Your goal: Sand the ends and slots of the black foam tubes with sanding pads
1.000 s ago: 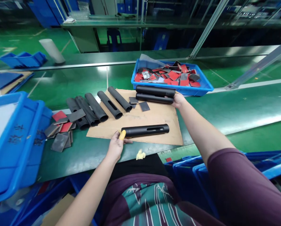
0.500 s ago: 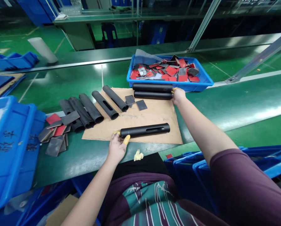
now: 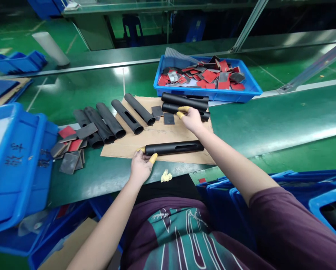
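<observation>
My left hand [image 3: 141,165], with yellow finger cots, grips the left end of a black slotted tube [image 3: 168,149] lying across the cardboard sheet [image 3: 140,148]. My right hand [image 3: 191,119], also in yellow finger cots, reaches over the nearer of two black tubes [image 3: 172,108] at the back of the cardboard. Its fingers are apart and hold nothing I can see. Just left of its fingertips lies a dark square pad [image 3: 168,119], with another dark pad [image 3: 157,111] beside it. Several duller black tubes [image 3: 127,116] lie slanted on the left.
A blue tray [image 3: 207,92] of red and dark square pads stands behind the cardboard. Loose pads [image 3: 69,161] are heaped at left, by stacked blue bins [image 3: 13,157]. A crumpled yellow scrap [image 3: 166,176] lies at the front edge of the green bench [image 3: 100,187].
My right hand has left the right ends of the two back tubes and moved left and nearer, towards the square pads. My left hand keeps its hold on the front tube.
</observation>
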`<move>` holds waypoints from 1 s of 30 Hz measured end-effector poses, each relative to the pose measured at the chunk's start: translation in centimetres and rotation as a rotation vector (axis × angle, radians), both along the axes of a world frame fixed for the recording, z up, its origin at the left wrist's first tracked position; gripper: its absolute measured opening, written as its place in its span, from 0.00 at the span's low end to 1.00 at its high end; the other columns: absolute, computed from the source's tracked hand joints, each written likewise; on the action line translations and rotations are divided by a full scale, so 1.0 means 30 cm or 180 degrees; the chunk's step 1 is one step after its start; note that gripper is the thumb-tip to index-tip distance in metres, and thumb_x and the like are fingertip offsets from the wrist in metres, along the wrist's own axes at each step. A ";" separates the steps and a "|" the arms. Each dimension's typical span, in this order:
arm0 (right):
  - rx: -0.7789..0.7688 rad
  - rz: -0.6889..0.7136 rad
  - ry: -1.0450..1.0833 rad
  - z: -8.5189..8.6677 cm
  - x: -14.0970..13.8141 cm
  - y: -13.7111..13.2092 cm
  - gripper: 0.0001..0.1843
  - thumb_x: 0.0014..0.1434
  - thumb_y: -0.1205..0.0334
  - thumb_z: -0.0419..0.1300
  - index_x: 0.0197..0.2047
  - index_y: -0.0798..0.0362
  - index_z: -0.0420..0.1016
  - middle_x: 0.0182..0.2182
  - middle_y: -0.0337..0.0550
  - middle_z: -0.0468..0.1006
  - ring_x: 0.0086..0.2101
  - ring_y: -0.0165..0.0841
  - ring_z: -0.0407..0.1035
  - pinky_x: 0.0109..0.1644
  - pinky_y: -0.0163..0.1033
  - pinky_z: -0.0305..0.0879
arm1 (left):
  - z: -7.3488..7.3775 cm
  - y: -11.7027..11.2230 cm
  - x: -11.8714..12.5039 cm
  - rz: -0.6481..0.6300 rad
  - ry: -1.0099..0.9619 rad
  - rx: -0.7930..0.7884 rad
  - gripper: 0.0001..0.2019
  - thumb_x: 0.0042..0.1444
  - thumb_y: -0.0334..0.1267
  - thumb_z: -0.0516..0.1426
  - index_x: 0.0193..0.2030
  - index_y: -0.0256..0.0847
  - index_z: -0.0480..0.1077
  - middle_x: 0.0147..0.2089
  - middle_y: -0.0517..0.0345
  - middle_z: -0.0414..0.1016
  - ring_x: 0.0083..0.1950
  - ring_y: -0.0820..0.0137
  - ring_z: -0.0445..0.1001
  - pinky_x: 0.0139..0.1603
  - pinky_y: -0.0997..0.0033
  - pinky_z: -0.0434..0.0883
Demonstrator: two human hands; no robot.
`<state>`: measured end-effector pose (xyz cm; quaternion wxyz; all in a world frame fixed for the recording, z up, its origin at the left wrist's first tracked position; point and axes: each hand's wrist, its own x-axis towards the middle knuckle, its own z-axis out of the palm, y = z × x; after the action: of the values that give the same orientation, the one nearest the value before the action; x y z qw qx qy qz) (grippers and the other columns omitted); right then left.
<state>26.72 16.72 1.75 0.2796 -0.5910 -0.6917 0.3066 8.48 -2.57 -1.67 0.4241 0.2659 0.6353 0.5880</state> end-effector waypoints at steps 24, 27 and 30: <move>0.1753 0.0679 0.0583 0.080 0.081 -0.447 0.46 0.55 0.67 0.62 0.72 0.41 0.49 0.62 0.49 0.71 0.56 0.44 0.72 0.50 0.50 0.78 | -0.033 -0.011 -0.005 -0.0371 0.0301 0.0204 0.17 0.33 0.40 0.70 0.29 0.40 0.70 0.37 0.61 0.69 0.27 0.78 0.71 0.30 0.74 0.75; 0.1890 0.0655 0.1024 0.077 0.099 -0.503 0.45 0.57 0.64 0.63 0.73 0.38 0.49 0.62 0.48 0.71 0.56 0.44 0.72 0.50 0.49 0.78 | -0.033 -0.015 -0.010 -0.0284 0.0057 0.0395 0.19 0.31 0.39 0.71 0.31 0.41 0.71 0.36 0.62 0.71 0.32 0.75 0.75 0.35 0.75 0.76; 0.1930 0.0575 0.1327 0.064 0.103 -0.524 0.43 0.57 0.62 0.66 0.71 0.38 0.54 0.60 0.48 0.73 0.56 0.43 0.73 0.52 0.49 0.78 | -0.028 -0.020 -0.019 -0.0110 -0.0111 0.0579 0.22 0.30 0.39 0.73 0.32 0.42 0.71 0.34 0.63 0.74 0.35 0.74 0.75 0.39 0.75 0.76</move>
<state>29.81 1.00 3.68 0.5484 -0.3429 -0.7287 0.2250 7.91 -3.16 -2.50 0.4193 0.3040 0.5672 0.6404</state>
